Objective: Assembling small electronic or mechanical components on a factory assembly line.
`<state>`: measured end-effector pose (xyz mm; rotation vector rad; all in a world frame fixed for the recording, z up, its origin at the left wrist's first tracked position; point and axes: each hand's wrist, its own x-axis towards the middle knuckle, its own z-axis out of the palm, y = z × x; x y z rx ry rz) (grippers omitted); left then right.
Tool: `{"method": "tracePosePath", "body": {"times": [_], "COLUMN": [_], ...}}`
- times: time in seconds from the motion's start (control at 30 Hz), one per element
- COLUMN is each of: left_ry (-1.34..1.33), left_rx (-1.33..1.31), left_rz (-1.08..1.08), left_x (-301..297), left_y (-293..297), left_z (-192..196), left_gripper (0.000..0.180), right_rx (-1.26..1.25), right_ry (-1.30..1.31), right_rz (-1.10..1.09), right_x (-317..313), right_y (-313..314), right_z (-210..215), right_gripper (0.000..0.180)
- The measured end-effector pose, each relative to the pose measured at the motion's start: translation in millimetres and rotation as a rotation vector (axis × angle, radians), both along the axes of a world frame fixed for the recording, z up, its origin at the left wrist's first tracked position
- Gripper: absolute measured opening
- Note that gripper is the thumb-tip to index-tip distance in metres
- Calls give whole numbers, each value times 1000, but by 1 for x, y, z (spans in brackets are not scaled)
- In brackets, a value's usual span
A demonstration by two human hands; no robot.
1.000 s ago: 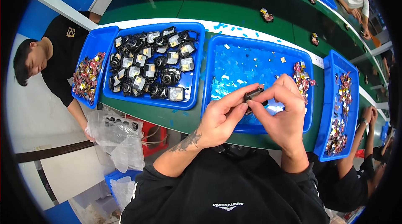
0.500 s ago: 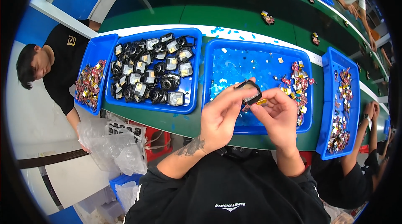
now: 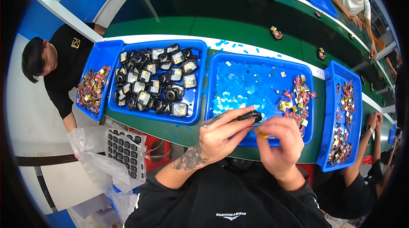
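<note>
My left hand (image 3: 215,138) grips a small black plastic housing (image 3: 250,116), turned nearly edge-on, above the near side of a blue tray (image 3: 313,104). Close beside it, my right hand (image 3: 282,145) is closed, thumb and fingers pinching a small yellow-wrapped part (image 3: 262,134); whether wires still join it to the housing is too small to tell. Beneath and beyond my hands, the tray holds many blue film pieces (image 3: 238,79). Pink and yellow small electronic parts (image 3: 300,96) lie heaped along its right side.
Left of this tray, another blue tray (image 3: 203,70) holds many black housings (image 3: 145,74). Narrow blue trays of small parts stand at far left (image 3: 113,49) and right (image 3: 326,142). A green conveyor (image 3: 238,19) carries scattered parts. A person in black (image 3: 64,62) handles plastic bags at left; others work at right.
The black housing has turned from showing its open face to nearly edge-on. My right hand has curled its fingers around the yellow part and dropped slightly lower. The whole view has shifted slightly.
</note>
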<state>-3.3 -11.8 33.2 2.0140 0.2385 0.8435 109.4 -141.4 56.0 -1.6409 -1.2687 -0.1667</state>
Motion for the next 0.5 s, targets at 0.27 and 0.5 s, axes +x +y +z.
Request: {"method": "tracePosePath", "body": {"times": [0.27,0.5], "left_ry": [1,-59], "left_rx": [-5,238], "left_rz": [-9,31], "left_x": [-5,-7], "left_y": [3,3], "left_z": [3,1], "left_gripper": [22,22], "right_rx": [-30,-242], "right_ry": [659,492], "right_rz": [79,135], "right_x": [12,14], "right_y": [-23,-8], "right_z": [-2,3], "right_gripper": [33,17]}}
